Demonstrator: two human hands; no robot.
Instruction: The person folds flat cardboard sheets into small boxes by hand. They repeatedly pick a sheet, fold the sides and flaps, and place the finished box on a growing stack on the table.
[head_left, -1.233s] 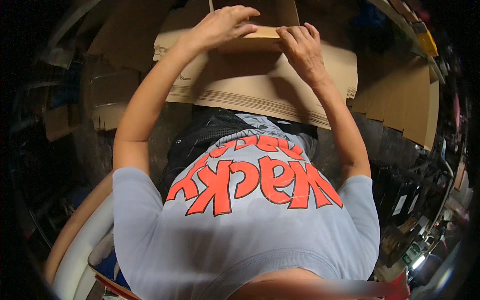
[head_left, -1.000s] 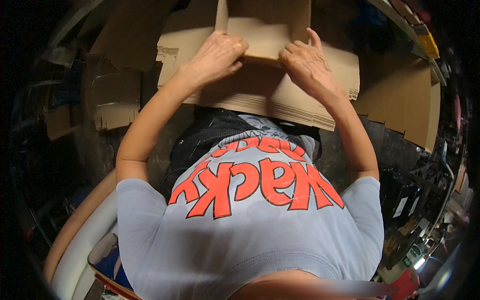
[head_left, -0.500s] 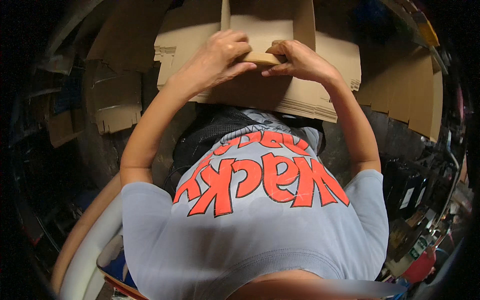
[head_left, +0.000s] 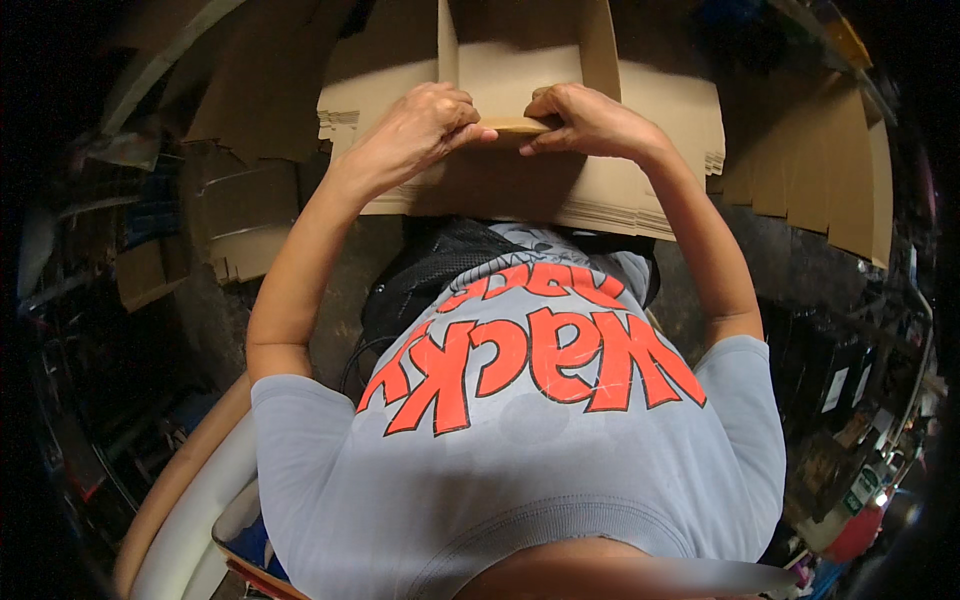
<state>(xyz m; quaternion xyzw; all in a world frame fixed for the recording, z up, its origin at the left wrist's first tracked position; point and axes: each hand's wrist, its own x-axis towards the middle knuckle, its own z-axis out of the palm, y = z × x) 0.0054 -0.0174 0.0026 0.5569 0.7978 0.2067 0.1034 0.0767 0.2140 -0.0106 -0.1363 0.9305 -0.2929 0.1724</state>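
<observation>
Both my hands grip a folded cardboard flap (head_left: 516, 125) at the near side of a partly folded brown cardboard box (head_left: 515, 68). My left hand (head_left: 428, 118) is closed on the flap's left end, fingers curled over it and thumb along the near side. On the right end, my right hand (head_left: 585, 122) pinches it between thumb and fingers. Two upright cardboard walls rise on the far side of the hands. Beneath the box lies a stack of flat cardboard sheets (head_left: 625, 218), their layered edges showing toward my body.
More cardboard sheets (head_left: 815, 175) lean at the right, and further pieces (head_left: 245, 215) stand at the left. Long brown and white tubes (head_left: 200, 500) curve past my left side. Dark boxes (head_left: 825, 375) and mixed clutter sit to my right.
My left hand has shifted slightly left and nearer to me. The flap between the hands now looks thinner, seen more edge-on. My right hand has barely moved and keeps its grip.
</observation>
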